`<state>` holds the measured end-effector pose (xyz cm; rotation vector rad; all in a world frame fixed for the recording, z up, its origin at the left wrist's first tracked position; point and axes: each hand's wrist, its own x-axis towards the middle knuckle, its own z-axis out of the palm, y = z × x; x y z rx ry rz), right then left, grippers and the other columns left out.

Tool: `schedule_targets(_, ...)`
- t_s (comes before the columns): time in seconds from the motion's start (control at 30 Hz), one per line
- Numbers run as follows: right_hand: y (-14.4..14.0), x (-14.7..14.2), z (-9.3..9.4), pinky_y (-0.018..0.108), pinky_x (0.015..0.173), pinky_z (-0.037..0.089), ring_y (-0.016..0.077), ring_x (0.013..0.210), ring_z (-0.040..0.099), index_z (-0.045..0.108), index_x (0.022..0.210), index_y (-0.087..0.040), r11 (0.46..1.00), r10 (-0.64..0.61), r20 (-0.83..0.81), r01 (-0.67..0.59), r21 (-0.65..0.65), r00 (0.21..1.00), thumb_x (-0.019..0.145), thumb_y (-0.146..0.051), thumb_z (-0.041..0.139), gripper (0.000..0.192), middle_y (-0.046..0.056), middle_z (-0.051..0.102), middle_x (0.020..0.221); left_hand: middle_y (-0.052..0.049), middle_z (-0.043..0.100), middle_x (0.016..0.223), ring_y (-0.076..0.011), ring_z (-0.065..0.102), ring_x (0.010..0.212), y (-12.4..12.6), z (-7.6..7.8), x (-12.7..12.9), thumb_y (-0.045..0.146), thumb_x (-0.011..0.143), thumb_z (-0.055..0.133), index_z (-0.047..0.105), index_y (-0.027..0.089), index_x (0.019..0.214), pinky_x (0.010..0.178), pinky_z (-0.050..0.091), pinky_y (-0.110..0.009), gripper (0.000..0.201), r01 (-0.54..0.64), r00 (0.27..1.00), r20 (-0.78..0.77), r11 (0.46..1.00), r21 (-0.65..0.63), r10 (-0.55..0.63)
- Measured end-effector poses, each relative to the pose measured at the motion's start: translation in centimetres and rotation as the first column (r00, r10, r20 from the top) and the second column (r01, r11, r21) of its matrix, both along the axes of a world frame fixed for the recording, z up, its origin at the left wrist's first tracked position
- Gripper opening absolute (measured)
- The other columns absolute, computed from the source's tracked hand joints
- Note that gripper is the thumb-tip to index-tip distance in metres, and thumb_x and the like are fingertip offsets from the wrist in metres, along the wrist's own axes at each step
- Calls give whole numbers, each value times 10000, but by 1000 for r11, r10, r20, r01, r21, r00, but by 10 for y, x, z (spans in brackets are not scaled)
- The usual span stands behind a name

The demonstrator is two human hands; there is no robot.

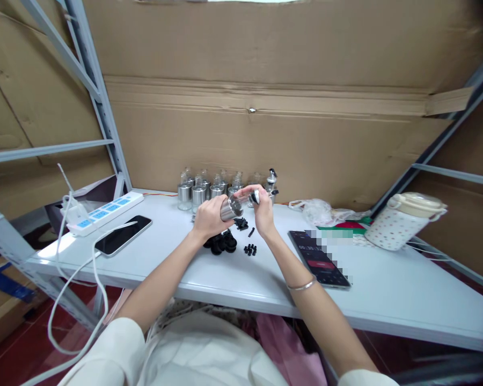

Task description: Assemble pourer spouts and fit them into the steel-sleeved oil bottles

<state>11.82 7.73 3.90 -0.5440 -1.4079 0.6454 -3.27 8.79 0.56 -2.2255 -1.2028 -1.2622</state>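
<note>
My left hand (210, 219) is wrapped round a small glass bottle (231, 208) with a metal sleeve, held tilted above the table with its neck to the right. At the neck end, my right hand (264, 214) pinches a small black-and-silver stopper (256, 197); whether it is seated in the mouth cannot be made out. Below the hands lie round black caps (221, 244), a heap of small black pieces (241, 223), a single black strip (251, 232) and several tiny black plugs (250, 250).
Several sleeved glass bottles (199, 194) stand at the back, with a pourer-topped bottle (271, 179) at their right. Left are a power strip (108, 212), a phone (124, 236) and a white cable (99, 279). Right are a large phone (312, 257), a plastic bag (317, 213) and a dotted jug (402, 222).
</note>
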Motion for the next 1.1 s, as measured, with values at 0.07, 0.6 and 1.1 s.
schedule_targets(0.07, 3, 3, -2, 387, 843, 485, 201, 828, 644, 564, 808, -220, 1000, 3, 22, -3, 2, 1000, 908, -473, 333, 357, 36, 684, 801, -88, 692, 986, -252, 676, 875, 1, 0, 0, 254, 617, 660, 525, 157, 1083, 761, 509, -326, 495, -14, 1000, -18, 1000, 1, 14)
schedule_targets(0.6, 12, 7, -11, 378, 872, 474, 201, 958, 615, 520, 1126, -218, 1000, 6, 218, 0, -26, 976, 828, -631, 470, 512, 75, 662, 1041, -101, 657, 1086, -256, 651, 946, 4, 3, -2, 223, 643, 699, 474, 164, 1126, 788, 489, -330, 536, -27, 1000, -6, 999, -34, 26)
schedule_targets(1.1, 33, 28, -20, 411, 980, 387, 232, 1039, 574, 557, 1091, -198, 914, -406, 162, 400, 71, 899, 853, -464, 507, 361, 107, 634, 1145, -149, 427, 1422, -237, 407, 1319, 13, 0, -7, 177, 900, 395, 315, 149, 1388, 1068, 345, -411, 495, 46, 991, -114, 976, -211, -71)
